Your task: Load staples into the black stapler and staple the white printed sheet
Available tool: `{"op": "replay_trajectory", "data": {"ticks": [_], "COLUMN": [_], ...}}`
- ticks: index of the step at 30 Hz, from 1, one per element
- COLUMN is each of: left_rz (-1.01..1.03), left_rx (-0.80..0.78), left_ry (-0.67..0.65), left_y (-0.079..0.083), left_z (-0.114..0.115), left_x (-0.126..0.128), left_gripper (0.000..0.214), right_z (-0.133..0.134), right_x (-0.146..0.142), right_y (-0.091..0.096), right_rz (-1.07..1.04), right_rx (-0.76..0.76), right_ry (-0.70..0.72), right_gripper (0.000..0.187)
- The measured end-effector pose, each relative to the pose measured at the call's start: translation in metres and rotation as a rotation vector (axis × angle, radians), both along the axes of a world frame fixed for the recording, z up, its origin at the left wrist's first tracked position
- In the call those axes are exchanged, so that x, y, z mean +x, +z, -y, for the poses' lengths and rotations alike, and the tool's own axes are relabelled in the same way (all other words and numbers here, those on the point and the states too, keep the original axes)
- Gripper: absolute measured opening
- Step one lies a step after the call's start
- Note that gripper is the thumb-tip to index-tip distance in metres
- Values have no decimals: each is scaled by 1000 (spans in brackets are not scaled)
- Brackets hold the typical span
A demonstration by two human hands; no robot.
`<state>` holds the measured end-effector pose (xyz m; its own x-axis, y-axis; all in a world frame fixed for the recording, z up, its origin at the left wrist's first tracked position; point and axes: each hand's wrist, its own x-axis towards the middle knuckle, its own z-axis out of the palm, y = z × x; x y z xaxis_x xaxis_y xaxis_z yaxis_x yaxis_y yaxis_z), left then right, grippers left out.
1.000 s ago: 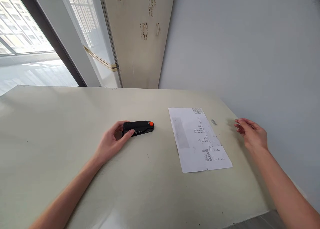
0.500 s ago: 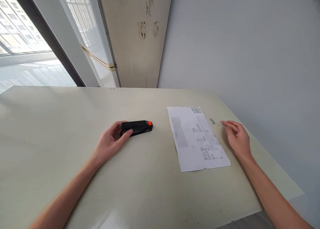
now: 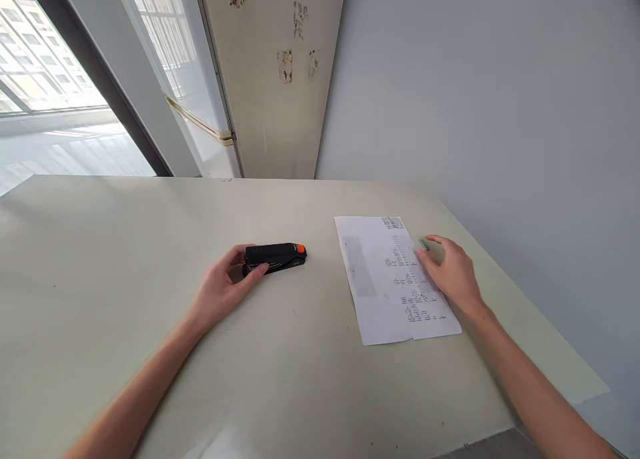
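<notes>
A black stapler point(image 3: 275, 252) with an orange tip lies on its side on the table, pointing right. My left hand point(image 3: 225, 279) is closed round its rear end, thumb along the near side. At the right, my right hand point(image 3: 453, 269) reaches over the edge of a printed sheet of paper point(image 3: 383, 279). Its thumb and fingers are apart, on either side of a small grey strip of staples point(image 3: 423, 244). Whether the fingertips touch the strip, I cannot tell.
The pale table point(image 3: 175, 212) bears a few dark specks. Its right side runs along a grey wall point(image 3: 475, 99). Behind the table stand a worn cream panel point(image 3: 275, 125) and a door with a gold handle point(image 3: 200, 122). A bright window is at the far left.
My right hand has moved left, from beside the staple strip to around it and over the paper's right edge. My left hand still holds the stapler in the same place.
</notes>
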<state>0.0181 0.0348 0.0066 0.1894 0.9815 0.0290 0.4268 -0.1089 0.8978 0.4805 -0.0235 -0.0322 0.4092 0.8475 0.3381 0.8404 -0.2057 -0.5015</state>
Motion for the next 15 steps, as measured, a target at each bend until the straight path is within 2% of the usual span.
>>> {"op": "replay_trajectory", "data": {"ticks": [2,6,12,15], "left_rz": [4,4,-29,-127], "left_rx": [3,4,-1,45], "left_ry": [2,-1,2,-2], "left_y": [1,1,-1,-3], "left_z": [1,1,1,1], "left_x": [1,0,-1,-3], "left_gripper": [42,42,46,46], "right_z": [-8,-19,-23,-21], "right_x": [-2,-5,-9,-12], "right_y": [-7,-13,-11,-7], "right_rz": [89,85,72,78], "right_rx": [1,19,38,49], "right_ry": [1,-11,12,11], "right_gripper": [43,32,25,26]}}
